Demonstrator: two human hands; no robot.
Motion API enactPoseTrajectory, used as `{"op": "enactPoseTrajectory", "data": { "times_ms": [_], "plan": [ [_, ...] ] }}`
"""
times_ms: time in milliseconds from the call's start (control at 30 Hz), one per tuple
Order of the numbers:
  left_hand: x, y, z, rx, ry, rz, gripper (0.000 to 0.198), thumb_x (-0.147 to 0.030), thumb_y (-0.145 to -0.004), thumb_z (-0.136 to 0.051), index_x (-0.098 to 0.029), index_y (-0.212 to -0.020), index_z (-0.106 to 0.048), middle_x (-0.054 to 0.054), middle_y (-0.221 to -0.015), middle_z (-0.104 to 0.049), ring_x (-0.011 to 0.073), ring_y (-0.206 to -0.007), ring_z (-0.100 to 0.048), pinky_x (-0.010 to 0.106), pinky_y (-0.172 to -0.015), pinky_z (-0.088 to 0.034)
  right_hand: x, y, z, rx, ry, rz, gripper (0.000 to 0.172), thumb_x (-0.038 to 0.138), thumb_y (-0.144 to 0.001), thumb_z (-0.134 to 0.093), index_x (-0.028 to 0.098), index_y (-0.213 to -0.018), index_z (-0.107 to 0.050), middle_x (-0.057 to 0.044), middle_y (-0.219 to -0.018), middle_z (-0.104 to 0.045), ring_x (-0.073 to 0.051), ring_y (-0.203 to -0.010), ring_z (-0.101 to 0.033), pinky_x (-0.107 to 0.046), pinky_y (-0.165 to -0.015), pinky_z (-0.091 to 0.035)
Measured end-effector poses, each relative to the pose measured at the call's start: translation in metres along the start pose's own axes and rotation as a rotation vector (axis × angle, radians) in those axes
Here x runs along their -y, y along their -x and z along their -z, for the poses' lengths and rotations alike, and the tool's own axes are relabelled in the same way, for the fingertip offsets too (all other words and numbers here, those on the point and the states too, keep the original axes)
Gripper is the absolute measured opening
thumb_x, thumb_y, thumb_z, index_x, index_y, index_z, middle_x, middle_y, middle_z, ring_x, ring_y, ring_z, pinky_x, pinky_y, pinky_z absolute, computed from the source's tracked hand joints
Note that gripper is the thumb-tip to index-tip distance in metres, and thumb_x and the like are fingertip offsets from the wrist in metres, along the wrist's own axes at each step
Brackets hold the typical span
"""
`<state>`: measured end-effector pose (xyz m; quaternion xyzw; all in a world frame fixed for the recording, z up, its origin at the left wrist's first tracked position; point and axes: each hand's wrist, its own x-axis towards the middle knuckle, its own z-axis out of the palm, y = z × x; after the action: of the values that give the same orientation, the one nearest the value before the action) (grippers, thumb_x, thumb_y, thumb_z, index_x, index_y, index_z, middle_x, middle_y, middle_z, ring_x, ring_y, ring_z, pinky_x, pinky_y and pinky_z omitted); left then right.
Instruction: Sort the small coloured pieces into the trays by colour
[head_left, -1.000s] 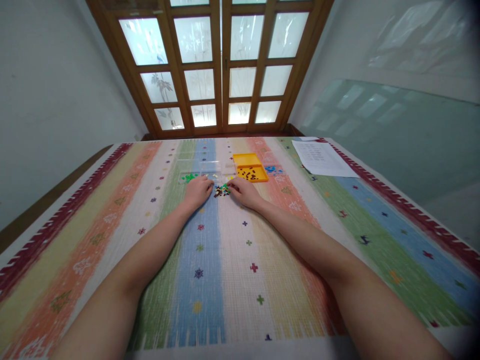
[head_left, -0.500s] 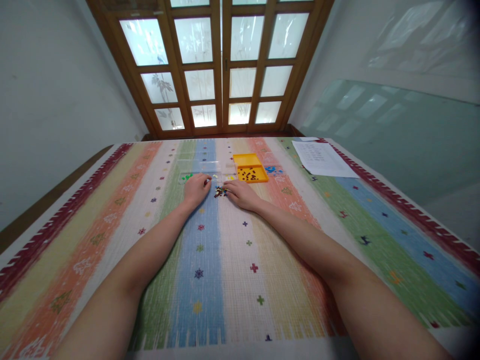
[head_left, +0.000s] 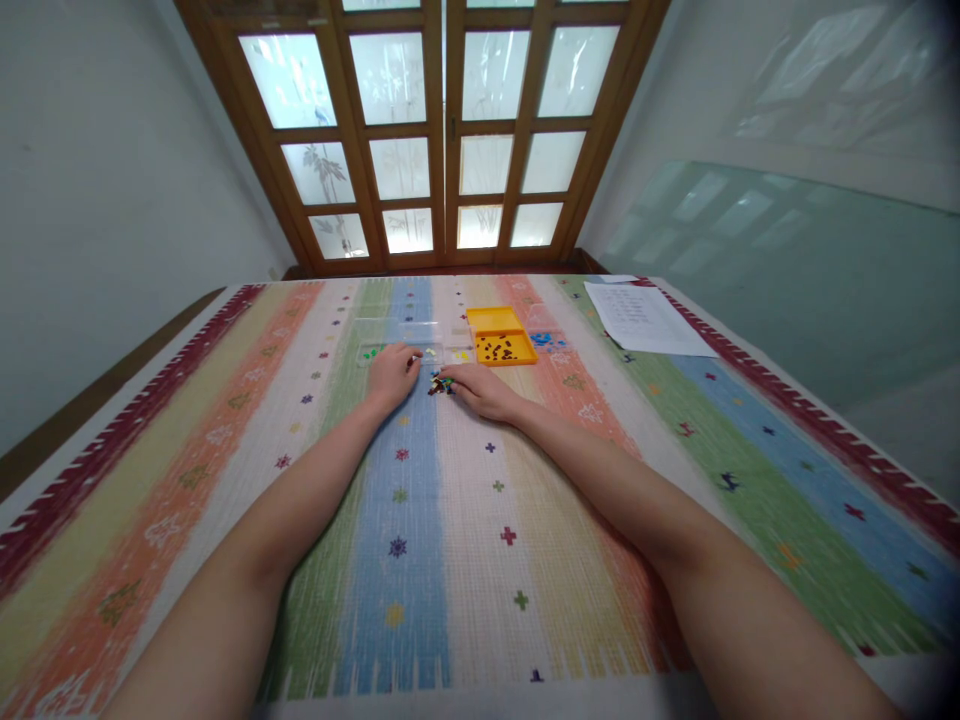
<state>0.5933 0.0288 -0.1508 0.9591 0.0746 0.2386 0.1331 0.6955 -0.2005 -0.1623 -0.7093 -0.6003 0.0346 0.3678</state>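
Note:
My left hand (head_left: 394, 373) rests at the front of the clear plastic boxes, its fingers curled in. Whatever they hold, if anything, is too small to make out. Between the hands lies a small heap of mixed tiny pieces (head_left: 436, 384), brown, yellow, blue and green. My right hand (head_left: 484, 390) is at the heap's right side, fingers bent together with the tips over the pieces. Part of the heap is hidden under them. Just behind, the open orange-yellow box (head_left: 495, 320) holds several dark brown pieces (head_left: 501, 347).
Clear boxes hold green pieces (head_left: 372, 354), yellow pieces (head_left: 460, 355) and blue pieces (head_left: 547, 341). A printed paper sheet (head_left: 645, 318) lies at the far right of the striped tablecloth (head_left: 401, 590). Wooden glazed doors (head_left: 448, 150) stand beyond the table.
The fingers of my right hand have shifted slightly over the heap, and green pieces now show beside them. My left hand has barely moved.

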Motion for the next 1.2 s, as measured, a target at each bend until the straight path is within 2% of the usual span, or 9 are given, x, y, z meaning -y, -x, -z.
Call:
{"op": "enactPoseTrajectory", "data": {
  "times_ms": [67, 167, 333, 700, 867, 1200],
  "plan": [
    [-0.004, 0.002, 0.000, 0.048, 0.033, -0.060, 0.025, -0.028, -0.100, -0.055, -0.022, -0.108, -0.078, 0.009, -0.103, -0.072, 0.0265, -0.104, -0.064, 0.039, -0.096, -0.048, 0.001, 0.000, 0.002, 0.008, -0.031, -0.019, 0.037, 0.022, -0.104, -0.050, 0.026, -0.137, -0.067, -0.007, -0.138, -0.070, -0.024, -0.128, -0.062, -0.045, -0.114, -0.044],
    [-0.008, 0.004, -0.002, 0.114, 0.084, -0.156, 0.025, -0.029, -0.100, -0.057, -0.022, -0.107, -0.079, 0.009, -0.102, -0.071, 0.0258, -0.102, -0.064, 0.039, -0.094, -0.050, 0.000, 0.000, 0.004, -0.068, -0.084, -0.112, 0.035, 0.024, -0.106, -0.045, 0.023, -0.131, -0.069, -0.008, -0.131, -0.073, -0.023, -0.121, -0.066, -0.041, -0.108, -0.048],
    [-0.010, 0.007, -0.005, 0.200, 0.112, -0.242, 0.031, -0.025, -0.101, -0.053, -0.023, -0.120, -0.078, 0.010, -0.107, -0.070, 0.0259, -0.106, -0.063, 0.041, -0.097, -0.050, 0.000, 0.000, 0.006, -0.161, -0.098, -0.204, 0.030, 0.025, -0.106, -0.045, 0.022, -0.120, -0.071, -0.008, -0.119, -0.075, -0.022, -0.109, -0.068, -0.037, -0.100, -0.051],
    [-0.012, 0.011, -0.004, 0.229, 0.170, -0.302, 0.036, -0.017, -0.101, -0.049, -0.022, -0.121, -0.078, 0.010, -0.127, -0.072, 0.0249, -0.120, -0.064, 0.042, -0.110, -0.050, 0.002, 0.000, 0.006, -0.190, -0.098, -0.222, 0.027, 0.025, -0.104, -0.046, 0.021, -0.111, -0.072, -0.006, -0.105, -0.076, -0.021, -0.098, -0.068, -0.034, -0.091, -0.051],
    [-0.014, 0.012, -0.004, 0.210, 0.176, -0.290, 0.039, -0.017, -0.100, -0.049, -0.023, -0.128, -0.075, 0.009, -0.135, -0.070, 0.0246, -0.128, -0.062, 0.044, -0.115, -0.048, -0.001, -0.001, 0.005, -0.274, -0.060, -0.225, 0.023, 0.024, -0.101, -0.051, 0.021, -0.104, -0.074, -0.006, -0.105, -0.076, -0.021, -0.097, -0.068, -0.034, -0.092, -0.050],
    [-0.019, 0.015, -0.001, 0.264, 0.257, -0.385, 0.035, -0.020, -0.100, -0.052, -0.025, -0.126, -0.075, 0.008, -0.127, -0.073, 0.0245, -0.122, -0.064, 0.044, -0.112, -0.049, 0.000, 0.000, 0.007, -0.305, -0.045, -0.231, 0.021, 0.021, -0.098, -0.053, 0.021, -0.098, -0.074, -0.006, -0.100, -0.076, -0.022, -0.095, -0.068, -0.034, -0.089, -0.050]
  ]
}}
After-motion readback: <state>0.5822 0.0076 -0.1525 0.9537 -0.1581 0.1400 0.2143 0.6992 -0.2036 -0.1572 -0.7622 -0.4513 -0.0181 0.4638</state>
